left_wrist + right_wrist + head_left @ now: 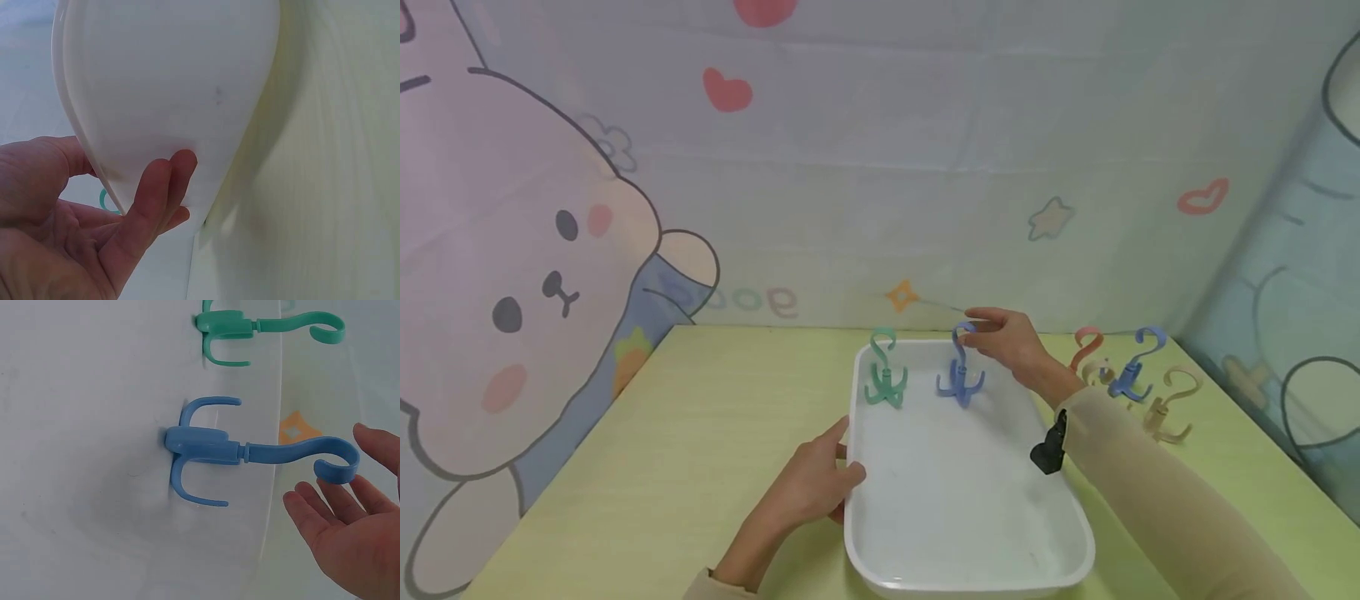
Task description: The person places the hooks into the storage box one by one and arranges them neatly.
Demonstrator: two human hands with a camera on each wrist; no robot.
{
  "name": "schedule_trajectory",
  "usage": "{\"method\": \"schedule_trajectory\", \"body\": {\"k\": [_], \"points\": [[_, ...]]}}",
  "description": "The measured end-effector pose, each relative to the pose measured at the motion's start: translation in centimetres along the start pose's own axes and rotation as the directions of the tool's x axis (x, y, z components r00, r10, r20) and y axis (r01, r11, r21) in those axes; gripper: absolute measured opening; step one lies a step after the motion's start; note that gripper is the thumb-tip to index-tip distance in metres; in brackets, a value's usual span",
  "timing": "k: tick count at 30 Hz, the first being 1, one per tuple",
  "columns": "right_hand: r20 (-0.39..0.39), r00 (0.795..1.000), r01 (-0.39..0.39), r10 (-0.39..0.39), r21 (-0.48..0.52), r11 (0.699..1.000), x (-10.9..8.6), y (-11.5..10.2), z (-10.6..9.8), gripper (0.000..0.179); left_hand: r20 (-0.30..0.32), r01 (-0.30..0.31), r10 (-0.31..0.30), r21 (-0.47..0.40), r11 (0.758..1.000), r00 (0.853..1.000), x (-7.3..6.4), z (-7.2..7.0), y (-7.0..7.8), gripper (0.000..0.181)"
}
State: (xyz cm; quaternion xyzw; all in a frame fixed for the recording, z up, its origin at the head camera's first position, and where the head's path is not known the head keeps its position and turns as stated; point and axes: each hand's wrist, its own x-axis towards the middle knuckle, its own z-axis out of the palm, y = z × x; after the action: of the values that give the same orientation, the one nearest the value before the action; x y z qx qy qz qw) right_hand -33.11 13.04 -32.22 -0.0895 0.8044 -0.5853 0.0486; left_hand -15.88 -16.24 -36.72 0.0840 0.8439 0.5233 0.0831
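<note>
My left hand (816,479) grips the left side of a white plastic tray (955,500), thumb over the rim and fingers against the outer wall, as the left wrist view shows. Inside the tray, toward its far end, a blue rotating hook hanger (961,379) stands upright on its prongs. My right hand (356,540) is at its curved top, thumb and fingers spread apart, fingertips right beside the hook. A green hook hanger (886,383) stands to the left of the blue one, also upright in the tray.
On the yellow table (700,417), right of the tray, are more hook hangers: a red one (1086,342), another blue one (1131,375) and a beige one (1161,412). My right forearm passes over the tray's right rim. A printed cloth (865,167) hangs behind the table.
</note>
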Motion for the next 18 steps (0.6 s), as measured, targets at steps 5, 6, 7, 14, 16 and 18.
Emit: {"method": "schedule_trajectory", "body": {"k": [5,6,7,14,16,18], "points": [[-0.006,1.000,-0.006,0.006,-0.016,1.000,-0.4,-0.6,-0.4,0.062,-0.004,0.000,0.000,0.008,1.000,1.000,0.0,0.0,0.0,0.079],[-0.007,1.000,-0.008,0.008,-0.012,1.000,-0.5,-0.7,-0.5,0.062,-0.004,-0.001,0.001,0.007,1.000,1.000,0.1,0.0,0.0,0.079],[-0.006,1.000,-0.008,0.007,-0.013,1.000,-0.7,-0.8,-0.6,0.062,-0.003,-0.002,0.002,0.006,1.000,1.000,0.1,0.0,0.0,0.078],[-0.008,1.000,0.006,-0.006,0.019,1.000,-1.6,-1.6,-1.4,0.063,-0.005,0.003,-0.003,0.002,1.000,1.000,0.1,0.0,0.0,0.078],[-0.016,1.000,0.001,-0.001,0.012,1.000,-1.9,-1.8,-1.6,0.063,-0.007,0.004,-0.004,0.001,1.000,1.000,0.1,0.1,-0.1,0.078],[-0.023,1.000,-0.005,0.006,0.008,1.000,-2.2,-2.0,-1.8,0.063,-0.007,0.007,-0.007,-0.001,1.000,1.000,0.1,0.1,-0.1,0.077]]}}
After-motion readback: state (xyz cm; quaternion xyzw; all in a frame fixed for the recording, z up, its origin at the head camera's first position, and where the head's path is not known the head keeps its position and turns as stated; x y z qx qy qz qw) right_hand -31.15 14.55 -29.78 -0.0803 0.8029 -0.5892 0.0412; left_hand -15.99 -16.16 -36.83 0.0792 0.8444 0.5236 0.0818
